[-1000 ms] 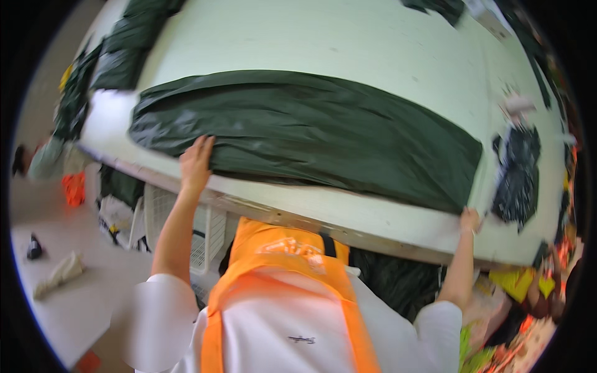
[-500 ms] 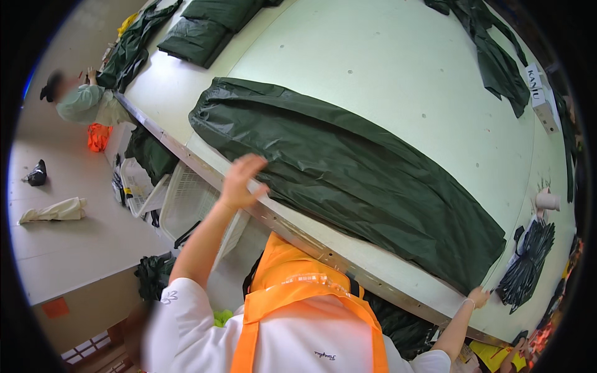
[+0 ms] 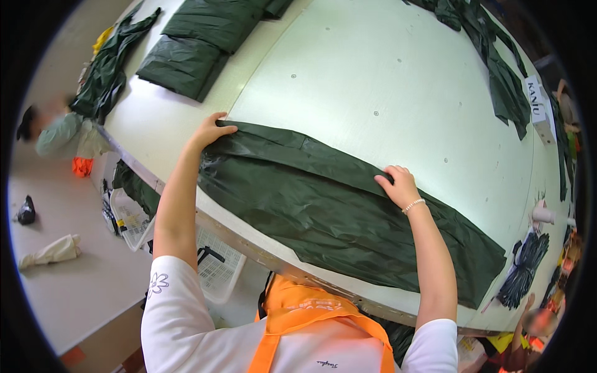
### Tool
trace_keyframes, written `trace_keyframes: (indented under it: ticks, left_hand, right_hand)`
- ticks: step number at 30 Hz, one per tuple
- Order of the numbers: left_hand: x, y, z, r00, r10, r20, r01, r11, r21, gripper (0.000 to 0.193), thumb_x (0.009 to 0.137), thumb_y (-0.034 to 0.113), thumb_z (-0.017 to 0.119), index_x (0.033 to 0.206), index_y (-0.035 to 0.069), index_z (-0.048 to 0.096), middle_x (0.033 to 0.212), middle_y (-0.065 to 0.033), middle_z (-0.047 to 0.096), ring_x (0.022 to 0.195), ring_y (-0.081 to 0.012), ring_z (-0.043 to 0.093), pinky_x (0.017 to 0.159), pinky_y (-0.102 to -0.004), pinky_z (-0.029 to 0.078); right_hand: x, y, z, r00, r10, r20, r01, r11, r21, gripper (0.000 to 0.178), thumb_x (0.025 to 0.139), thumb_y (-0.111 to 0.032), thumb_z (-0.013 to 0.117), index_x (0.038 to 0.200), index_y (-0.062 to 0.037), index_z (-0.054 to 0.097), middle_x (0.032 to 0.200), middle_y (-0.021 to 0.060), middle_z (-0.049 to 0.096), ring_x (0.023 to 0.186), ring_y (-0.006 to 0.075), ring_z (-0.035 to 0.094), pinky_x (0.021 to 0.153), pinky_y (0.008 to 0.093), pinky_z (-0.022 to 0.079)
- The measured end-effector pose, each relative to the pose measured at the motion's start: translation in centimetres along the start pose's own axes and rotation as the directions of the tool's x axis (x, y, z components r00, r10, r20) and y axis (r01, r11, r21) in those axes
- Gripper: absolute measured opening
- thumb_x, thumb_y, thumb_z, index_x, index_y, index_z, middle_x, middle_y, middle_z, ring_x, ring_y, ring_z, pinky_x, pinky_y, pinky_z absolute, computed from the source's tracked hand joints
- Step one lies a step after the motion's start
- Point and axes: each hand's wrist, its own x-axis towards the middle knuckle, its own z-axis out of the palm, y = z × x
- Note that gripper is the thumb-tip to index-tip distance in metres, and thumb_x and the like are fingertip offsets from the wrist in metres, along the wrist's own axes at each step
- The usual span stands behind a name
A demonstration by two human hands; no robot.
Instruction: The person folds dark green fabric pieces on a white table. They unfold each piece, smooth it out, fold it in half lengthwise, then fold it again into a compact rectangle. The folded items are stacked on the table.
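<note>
A long dark green waterproof garment (image 3: 323, 217) lies flat on the pale table along its near edge, its gathered end at the left. My left hand (image 3: 210, 132) grips the far corner at that gathered end, thumb on top of the cloth. Farther right along the same far edge, my right hand (image 3: 400, 186) pinches the fabric between thumb and fingers. A lengthwise fold runs just below this edge. The fingertips beneath the cloth are hidden.
Folded dark green garments (image 3: 193, 56) lie at the far left, and a bundle of black cords (image 3: 525, 270) at the right. A white box (image 3: 540, 112) stands at the far right near more dark cloth. White plastic baskets (image 3: 217, 264) sit below the table. A person (image 3: 59, 133) works at the left.
My left hand has moved from the near edge to the far left corner. My right hand has left the right end for the far edge. The garment has shifted slightly nearer.
</note>
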Motion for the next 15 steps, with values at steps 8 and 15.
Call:
trace_keyframes:
  ticks: [8,15]
  left_hand:
    - [-1.6,3.1,-7.2,0.895,0.199,0.400,-0.133,0.973,-0.188,0.037,0.068,0.032,0.077,0.066,0.003,0.055,0.058,0.0012,0.047,0.060,-0.0076,0.045,0.055,-0.0251,0.037]
    - [-1.6,-6.4,-4.4,0.640,0.384,0.666,0.348,0.628,-0.696,0.107,0.063,0.054,0.078,0.139,-0.005,0.029,0.138,-0.0153,0.042,0.125,-0.0240,0.042,0.108,-0.0378,0.029]
  right_hand:
    - [1.8,-3.9,-1.1,0.856,-0.062,0.514,-0.189,0.887,0.421,0.025,0.080,-0.025,0.067,0.077,-0.0020,0.057,0.092,0.0066,0.062,0.077,0.0134,0.053,0.071,0.0289,0.045]
    - [4.3,-1.2,0.0,0.985,0.170,0.004,-0.167,0.965,0.201,0.022,0.080,-0.021,0.065,0.075,0.0002,0.063,0.061,0.0087,0.057,0.057,0.0205,0.050,0.059,0.0334,0.042]
